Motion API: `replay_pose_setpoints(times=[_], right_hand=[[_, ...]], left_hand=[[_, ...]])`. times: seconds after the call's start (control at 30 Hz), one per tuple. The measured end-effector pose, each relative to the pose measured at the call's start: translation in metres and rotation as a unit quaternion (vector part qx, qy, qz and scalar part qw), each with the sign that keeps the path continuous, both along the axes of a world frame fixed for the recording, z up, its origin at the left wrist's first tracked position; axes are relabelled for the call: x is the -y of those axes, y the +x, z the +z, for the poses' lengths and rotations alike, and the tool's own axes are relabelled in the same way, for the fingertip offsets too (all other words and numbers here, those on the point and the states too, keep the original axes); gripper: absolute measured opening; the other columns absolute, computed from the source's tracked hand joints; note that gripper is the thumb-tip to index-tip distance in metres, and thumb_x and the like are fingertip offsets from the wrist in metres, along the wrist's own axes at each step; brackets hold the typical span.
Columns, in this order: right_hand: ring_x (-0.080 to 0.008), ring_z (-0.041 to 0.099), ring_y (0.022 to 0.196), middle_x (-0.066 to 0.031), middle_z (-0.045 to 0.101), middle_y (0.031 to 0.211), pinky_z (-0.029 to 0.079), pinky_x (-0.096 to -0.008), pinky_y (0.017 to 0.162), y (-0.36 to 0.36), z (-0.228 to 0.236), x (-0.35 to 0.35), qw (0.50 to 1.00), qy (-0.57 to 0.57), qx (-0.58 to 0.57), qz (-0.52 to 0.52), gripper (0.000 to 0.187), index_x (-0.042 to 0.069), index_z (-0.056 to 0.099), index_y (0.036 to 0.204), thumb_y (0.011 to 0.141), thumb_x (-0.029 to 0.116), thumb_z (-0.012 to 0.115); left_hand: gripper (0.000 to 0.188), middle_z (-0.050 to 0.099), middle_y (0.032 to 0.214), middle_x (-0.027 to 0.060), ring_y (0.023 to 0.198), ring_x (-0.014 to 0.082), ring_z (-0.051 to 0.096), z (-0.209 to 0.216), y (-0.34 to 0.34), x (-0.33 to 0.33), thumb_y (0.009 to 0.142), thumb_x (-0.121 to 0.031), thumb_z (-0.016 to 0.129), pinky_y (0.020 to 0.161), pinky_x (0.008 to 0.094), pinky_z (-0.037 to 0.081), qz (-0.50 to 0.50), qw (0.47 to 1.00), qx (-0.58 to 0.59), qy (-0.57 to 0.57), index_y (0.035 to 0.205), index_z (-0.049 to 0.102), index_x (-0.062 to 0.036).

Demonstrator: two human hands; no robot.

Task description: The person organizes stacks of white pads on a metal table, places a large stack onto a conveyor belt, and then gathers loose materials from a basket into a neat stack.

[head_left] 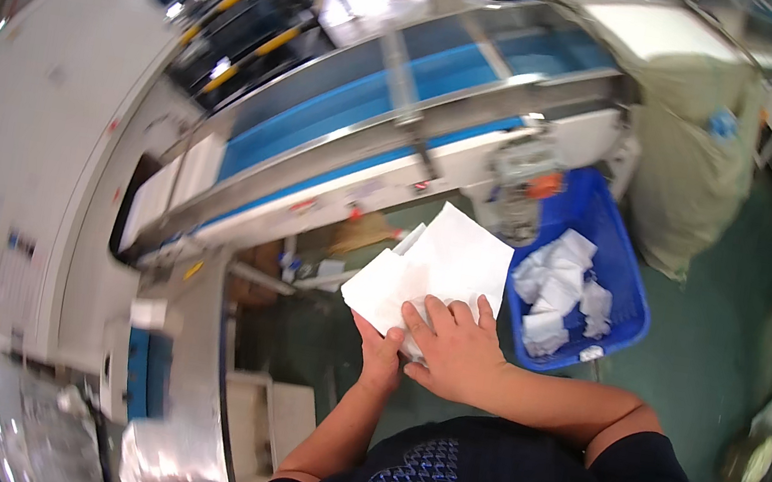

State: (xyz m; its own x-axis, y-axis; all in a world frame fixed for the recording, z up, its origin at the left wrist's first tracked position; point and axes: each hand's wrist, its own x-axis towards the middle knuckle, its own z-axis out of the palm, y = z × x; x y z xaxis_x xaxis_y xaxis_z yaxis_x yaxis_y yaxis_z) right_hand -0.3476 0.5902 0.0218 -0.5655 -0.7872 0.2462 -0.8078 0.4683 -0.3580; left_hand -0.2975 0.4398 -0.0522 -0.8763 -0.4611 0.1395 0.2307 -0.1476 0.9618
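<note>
A stack of white paper sheets (pixel 433 264) is held in front of my chest, fanned toward the conveyor. My left hand (pixel 379 351) grips the stack from below at its near edge, mostly hidden under the right one. Spread flat on top of the sheets, my right hand (pixel 455 345) presses down on them with its fingers apart. A blue plastic bin (pixel 624 269) with several crumpled white sheets in it stands just right of the stack.
A conveyor with a blue belt (pixel 378 99) and a metal frame runs diagonally beyond the sheets. A large tan sack (pixel 692 158) stands behind the bin. White machine housing (pixel 26 154) fills the left. Green floor (pixel 724 335) lies to the right.
</note>
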Motion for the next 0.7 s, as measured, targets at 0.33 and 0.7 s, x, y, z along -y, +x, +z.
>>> replay_pose_setpoints(times=[0.33, 0.7], right_hand=[[-0.0226, 0.043, 0.112, -0.0063, 0.052, 0.113, 0.035, -0.0420, 0.090, 0.151, 0.038, 0.189, 0.901, -0.249, 0.187, 0.301, 0.051, 0.006, 0.049, 0.114, 0.077, 0.039, 0.058], [-0.0245, 0.044, 0.114, -0.0103, 0.050, 0.121, 0.021, -0.0459, 0.100, 0.233, -0.013, 0.390, 0.452, -0.041, 0.860, 0.235, 0.073, 0.006, 0.042, 0.125, 0.086, 0.063, 0.019]], left_hand=[[0.066, 0.037, 0.127, 0.0141, 0.115, 0.0281, 0.042, 0.022, 0.284, 0.154, 0.079, -0.029, 0.051, 0.094, 0.0403, 0.039, 0.235, 0.930, -0.109, 0.260, 0.132, 0.019, -0.0076], [0.067, 0.041, 0.128, 0.0168, 0.116, 0.0310, 0.044, 0.009, 0.400, 0.222, 0.082, -0.043, 0.048, 0.096, 0.0424, 0.038, 0.437, 0.857, -0.136, 0.239, 0.132, 0.027, -0.0030]])
